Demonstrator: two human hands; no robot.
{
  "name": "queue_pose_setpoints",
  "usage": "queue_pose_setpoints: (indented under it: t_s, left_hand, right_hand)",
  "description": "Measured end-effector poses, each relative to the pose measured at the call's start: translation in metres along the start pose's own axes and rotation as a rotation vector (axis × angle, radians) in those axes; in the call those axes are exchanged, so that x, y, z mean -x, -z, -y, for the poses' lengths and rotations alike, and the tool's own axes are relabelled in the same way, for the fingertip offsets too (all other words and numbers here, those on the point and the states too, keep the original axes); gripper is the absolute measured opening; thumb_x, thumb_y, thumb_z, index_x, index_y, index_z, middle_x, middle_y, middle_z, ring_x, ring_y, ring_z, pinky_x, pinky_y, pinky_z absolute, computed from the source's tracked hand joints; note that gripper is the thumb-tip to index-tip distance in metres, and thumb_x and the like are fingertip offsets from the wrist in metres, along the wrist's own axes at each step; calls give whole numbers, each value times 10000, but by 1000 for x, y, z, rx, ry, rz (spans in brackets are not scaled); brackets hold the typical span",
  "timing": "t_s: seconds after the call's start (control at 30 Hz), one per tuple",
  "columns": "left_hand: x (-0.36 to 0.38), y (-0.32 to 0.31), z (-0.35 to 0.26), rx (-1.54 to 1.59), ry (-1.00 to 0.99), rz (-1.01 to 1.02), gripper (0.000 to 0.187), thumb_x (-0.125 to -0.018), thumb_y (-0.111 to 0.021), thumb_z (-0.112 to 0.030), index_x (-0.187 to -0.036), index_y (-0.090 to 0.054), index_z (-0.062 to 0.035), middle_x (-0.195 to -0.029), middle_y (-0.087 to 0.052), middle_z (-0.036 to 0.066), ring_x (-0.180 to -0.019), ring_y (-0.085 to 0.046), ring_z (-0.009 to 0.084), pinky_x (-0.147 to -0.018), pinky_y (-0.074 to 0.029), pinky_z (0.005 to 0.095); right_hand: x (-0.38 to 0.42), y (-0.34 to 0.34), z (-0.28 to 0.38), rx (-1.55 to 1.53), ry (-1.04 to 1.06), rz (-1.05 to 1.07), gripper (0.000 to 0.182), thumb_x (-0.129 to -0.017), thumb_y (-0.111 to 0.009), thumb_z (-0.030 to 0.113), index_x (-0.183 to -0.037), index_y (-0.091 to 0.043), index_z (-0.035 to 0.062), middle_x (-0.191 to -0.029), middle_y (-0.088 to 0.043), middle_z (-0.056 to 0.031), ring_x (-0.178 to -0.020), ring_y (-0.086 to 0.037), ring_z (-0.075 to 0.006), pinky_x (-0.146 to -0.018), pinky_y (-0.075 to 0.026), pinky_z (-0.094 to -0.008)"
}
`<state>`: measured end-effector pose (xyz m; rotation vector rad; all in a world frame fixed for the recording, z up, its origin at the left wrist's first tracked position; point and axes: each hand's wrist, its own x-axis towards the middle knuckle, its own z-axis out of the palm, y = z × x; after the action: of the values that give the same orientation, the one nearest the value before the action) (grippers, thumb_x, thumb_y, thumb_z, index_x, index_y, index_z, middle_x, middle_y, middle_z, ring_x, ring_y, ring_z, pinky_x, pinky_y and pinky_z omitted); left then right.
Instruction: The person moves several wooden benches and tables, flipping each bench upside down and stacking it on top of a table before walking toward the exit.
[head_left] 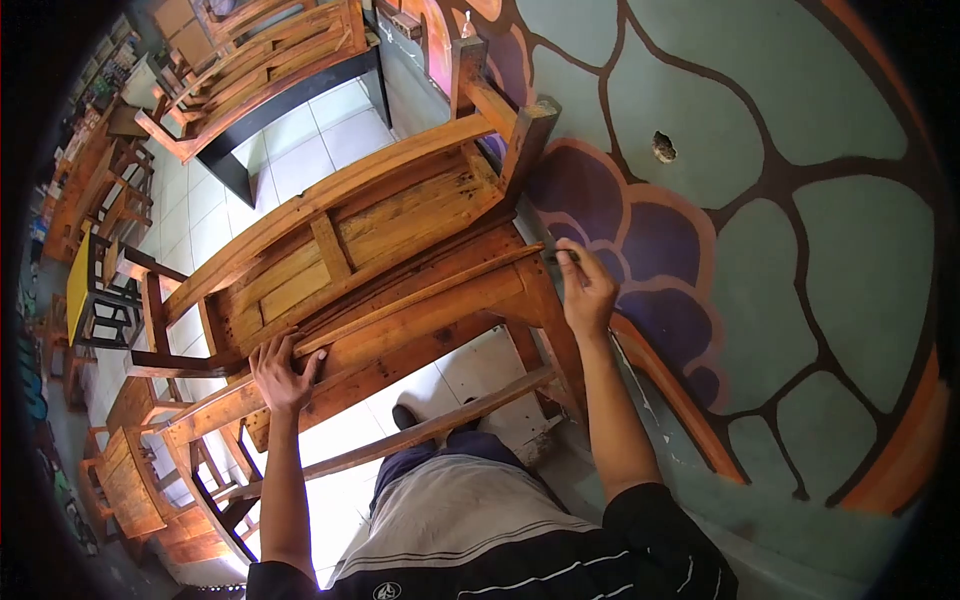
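My left hand [283, 374] rests on the front edge of a brown wooden desk [430, 318], its fingers laid over the wood and the thumb held apart. A long thin wooden strip [430, 290] runs along the desk top from near that hand towards the wall. At the strip's far right end is my right hand [588, 290], thumb and forefinger pinched together. Something small and dark shows at those fingertips, too little to name. Behind the strip, a wooden bench [335, 250] lies overturned on the desk, underside showing and legs sticking out.
A painted wall [720, 90] with a small hole [664, 147] stands close on the right. More wooden benches [270, 75] are stacked at the back. A yellow-topped stool [85, 285] and other wooden furniture [135, 480] stand on the left. White floor tiles [335, 118] show between them.
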<state>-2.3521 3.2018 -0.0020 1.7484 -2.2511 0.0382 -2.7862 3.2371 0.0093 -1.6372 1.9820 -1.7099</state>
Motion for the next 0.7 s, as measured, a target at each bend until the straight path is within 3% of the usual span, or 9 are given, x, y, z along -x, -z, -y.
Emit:
queue_pose_setpoints:
  t_s: [0.07,0.17,0.27,0.3,0.47,0.6,0.7]
  left_hand:
    - [-1,2,-2,24,10,13,529,-781,-613,-556,-974,-663,-66,-996,-646,82,-1007,-576,255,-966,-338,411]
    - [-1,1,-2,20,-37,-54,510,-783,-616,-542,-953,-666,-64,-970,-653,85,-997,-579,258,-948,-346,407]
    - [-1,3,-4,29,-7,-43,496,-785,-617,-534,-927,-668,-62,-973,-654,83,-989,-580,263,-937,-350,407]
    - [1,3,-5,34,-12,-38,496,-785,-617,-534,-927,-668,-62,-973,-654,83,-989,-580,263,-937,-350,407]
    - [-3,2,0,27,-37,-76,455,-747,-667,-493,-902,-666,-65,-953,-656,77,-954,-585,251,-914,-359,392]
    - [-4,-1,-5,47,-29,-83,443,-749,-666,-492,-883,-663,-69,-934,-654,68,-929,-585,255,-896,-364,384]
    - [-2,1,0,35,-29,-85,430,-750,-666,-487,-877,-660,-77,-933,-652,58,-923,-583,255,-889,-366,378]
  right_hand:
    - [2,-5,-4,-5,-61,105,153,-877,-628,128,-971,-656,10,-934,-681,-107,-860,-663,-230,-733,-513,-294]
    - [-4,1,12,-16,-92,0,141,-875,-630,128,-955,-657,15,-919,-680,-106,-855,-663,-227,-710,-519,-303]
    - [0,-6,2,69,67,113,132,-878,-624,123,-954,-660,21,-911,-679,-104,-831,-667,-217,-670,-526,-291]
    - [6,-10,2,13,-4,127,119,-877,-623,113,-943,-660,20,-903,-678,-103,-824,-669,-213,-643,-526,-282]
    - [1,-12,-4,-7,-25,-25,112,-869,-631,104,-926,-649,9,-881,-673,-111,-767,-665,-209,-612,-516,-283]
    - [-2,-9,-2,40,-15,123,108,-869,-628,85,-940,-653,7,-884,-673,-101,-782,-666,-199,-631,-527,-283]
    - [-5,-16,1,-96,-38,-29,114,-874,-625,81,-955,-659,8,-903,-678,-89,-793,-658,-162,-658,-517,-256]
